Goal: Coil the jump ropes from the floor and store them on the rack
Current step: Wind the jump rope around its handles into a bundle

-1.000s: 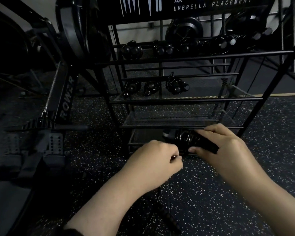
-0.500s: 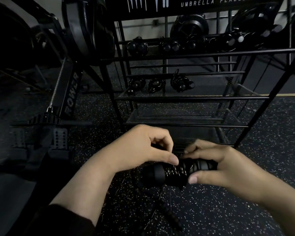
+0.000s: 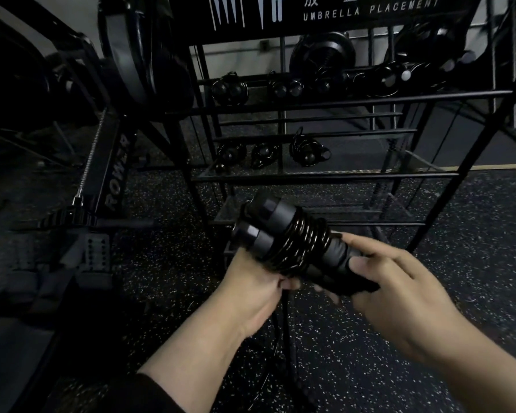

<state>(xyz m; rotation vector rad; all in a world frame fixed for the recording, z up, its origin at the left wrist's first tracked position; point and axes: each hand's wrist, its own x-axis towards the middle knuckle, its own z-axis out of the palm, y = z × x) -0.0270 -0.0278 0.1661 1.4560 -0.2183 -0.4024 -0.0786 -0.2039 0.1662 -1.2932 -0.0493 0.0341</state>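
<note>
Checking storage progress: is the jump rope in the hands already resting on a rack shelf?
No, the jump rope is held by both hands in front of the rack.

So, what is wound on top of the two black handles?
Several turns of thin black cord wrap the two handles held side by side. The right hand covers their far ends; the left hand hides the cord's underside.

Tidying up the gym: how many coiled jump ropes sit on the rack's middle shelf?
3, side by side at the shelf's left: left, middle, right. Dim light; more may be hidden.
</note>
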